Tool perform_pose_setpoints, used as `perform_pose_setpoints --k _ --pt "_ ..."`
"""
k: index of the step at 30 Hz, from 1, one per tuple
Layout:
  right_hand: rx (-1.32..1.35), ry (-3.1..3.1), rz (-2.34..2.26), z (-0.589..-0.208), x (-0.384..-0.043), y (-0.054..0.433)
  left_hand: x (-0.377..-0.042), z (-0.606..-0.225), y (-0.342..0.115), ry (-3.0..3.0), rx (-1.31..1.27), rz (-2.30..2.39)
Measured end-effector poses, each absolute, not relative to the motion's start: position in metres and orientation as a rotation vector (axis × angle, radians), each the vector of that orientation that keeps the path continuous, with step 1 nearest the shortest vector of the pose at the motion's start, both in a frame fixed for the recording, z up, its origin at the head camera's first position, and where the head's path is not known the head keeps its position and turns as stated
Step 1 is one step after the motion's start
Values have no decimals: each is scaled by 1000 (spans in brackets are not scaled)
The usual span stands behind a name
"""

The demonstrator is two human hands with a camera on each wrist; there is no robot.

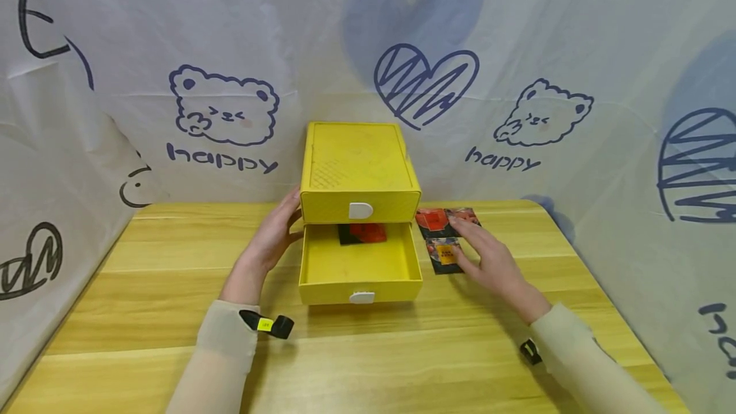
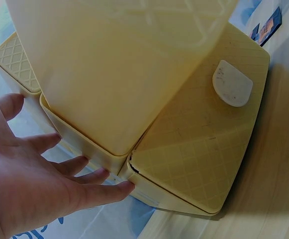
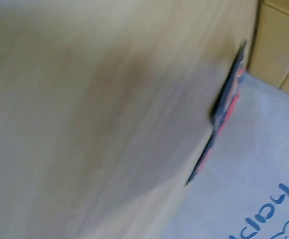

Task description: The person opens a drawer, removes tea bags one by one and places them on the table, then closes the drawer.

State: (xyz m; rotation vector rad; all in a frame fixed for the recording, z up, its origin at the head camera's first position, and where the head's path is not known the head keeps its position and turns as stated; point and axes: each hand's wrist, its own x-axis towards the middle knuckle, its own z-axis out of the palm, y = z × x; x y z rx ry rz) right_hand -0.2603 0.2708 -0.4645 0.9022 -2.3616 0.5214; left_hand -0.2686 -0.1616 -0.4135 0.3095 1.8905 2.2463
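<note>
A yellow drawer unit (image 1: pixel 359 157) stands on the table, its middle drawer (image 1: pixel 359 267) pulled out. Inside lies a flat black-and-red packet (image 1: pixel 368 233), partly hidden by the tier above. My left hand (image 1: pixel 275 235) rests on the unit's left side; in the left wrist view its fingers (image 2: pixel 107 193) are spread along the tiers' edges. On the right, several flat square packets lie on the table: a red one (image 1: pixel 432 221), another red one (image 1: pixel 464 214) and an orange-labelled one (image 1: pixel 444 254). Over them is my right hand (image 1: pixel 491 260), fingers extended, fingertips at the packets; contact is unclear.
Below the pulled-out drawer is a shut bottom drawer (image 2: pixel 199 134) with a white knob (image 2: pixel 232 83). The top drawer is shut too, with its own white knob (image 1: pixel 360 211). A white cloth with printed drawings (image 1: pixel 230 30) hangs behind the wooden table (image 1: pixel 368 363).
</note>
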Motion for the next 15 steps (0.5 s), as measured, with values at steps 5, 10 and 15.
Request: perform_pose_setpoints --k 5,10,15 --pt "977 -2198 590 -457 -258 262 -270 -413 -162 1897 301 2242" --pt "1032 -2080 645 -443 -252 248 -270 -413 -162 1899 302 2241" --pt "1106 -1984 673 -428 -246 233 -269 -413 -161 1894 306 2244"
